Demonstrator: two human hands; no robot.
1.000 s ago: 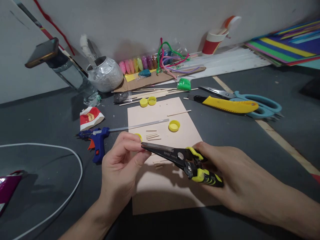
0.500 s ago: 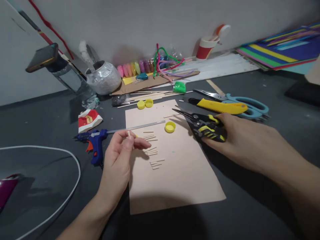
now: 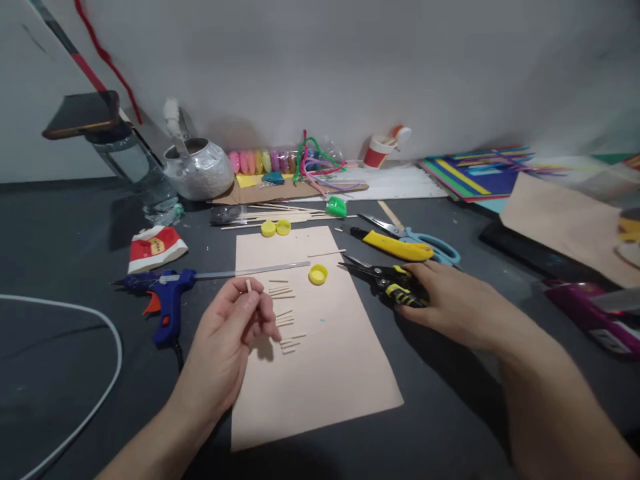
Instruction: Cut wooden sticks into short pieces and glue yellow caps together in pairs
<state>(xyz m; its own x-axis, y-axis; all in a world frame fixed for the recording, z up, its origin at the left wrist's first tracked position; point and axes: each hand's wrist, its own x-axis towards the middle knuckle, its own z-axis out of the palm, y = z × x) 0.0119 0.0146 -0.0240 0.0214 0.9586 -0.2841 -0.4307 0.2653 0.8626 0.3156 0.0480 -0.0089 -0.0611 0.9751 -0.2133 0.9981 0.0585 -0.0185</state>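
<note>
My left hand (image 3: pixel 235 320) is closed in a pinch, a short piece of wooden stick (image 3: pixel 249 285) poking up between thumb and forefinger. It hovers over the left part of a beige paper sheet (image 3: pixel 320 393). Beside its fingers, several cut stick pieces (image 3: pixel 283 291) lie in small groups on the sheet. My right hand (image 3: pixel 445 297) grips the handles of black and yellow long-nose pliers (image 3: pixel 383 279), low at the table, jaws pointing left over the sheet's edge. A yellow bottle cap (image 3: pixel 318 275) and a longer thin stick (image 3: pixel 327 253) are near the jaws.
Behind the pliers are a yellow utility knife (image 3: pixel 397 247) and blue-handled scissors (image 3: pixel 433 245). On the left lie a blue glue gun (image 3: pixel 170 300) and its white cable (image 3: pixel 113 333). A silver pot (image 3: pixel 200 170), clay colours (image 3: pixel 260 162) and a paper cup (image 3: pixel 379 152) line the wall.
The view has turned right, so things sit further left in it. My right hand has lowered the pliers toward the table. My left hand still pinches the stick piece.
</note>
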